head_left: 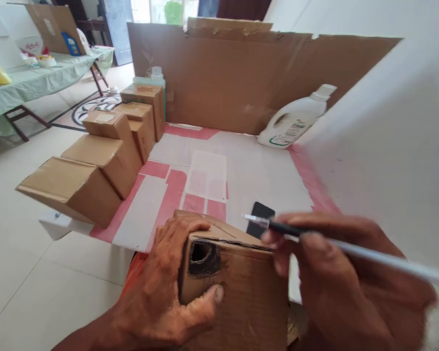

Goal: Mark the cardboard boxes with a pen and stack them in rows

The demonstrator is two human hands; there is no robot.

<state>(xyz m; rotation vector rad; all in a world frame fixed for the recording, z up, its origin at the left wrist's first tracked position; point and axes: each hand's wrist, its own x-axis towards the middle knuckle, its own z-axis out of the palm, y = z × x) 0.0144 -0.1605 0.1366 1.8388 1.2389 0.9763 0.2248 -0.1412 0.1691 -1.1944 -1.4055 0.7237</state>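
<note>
My left hand (168, 287) grips a cardboard box (241, 292) at the bottom centre, fingers over its top edge and thumb pressed on its front face. A black scribbled patch (203, 258) marks that face near the thumb. My right hand (336, 278) is closed on a pen (351, 249) with a black grip and pale barrel; the tip hovers just above the box's top right edge. A small black flat object (261, 214) lies on the surface behind the box.
A row of sealed cardboard boxes (102, 156) steps along the left on a white and pink table (241, 165). A white detergent bottle (296, 119) lies against the cardboard wall (241, 78). A white panel (388, 146) stands at right. A green-clothed table (40, 78) is far left.
</note>
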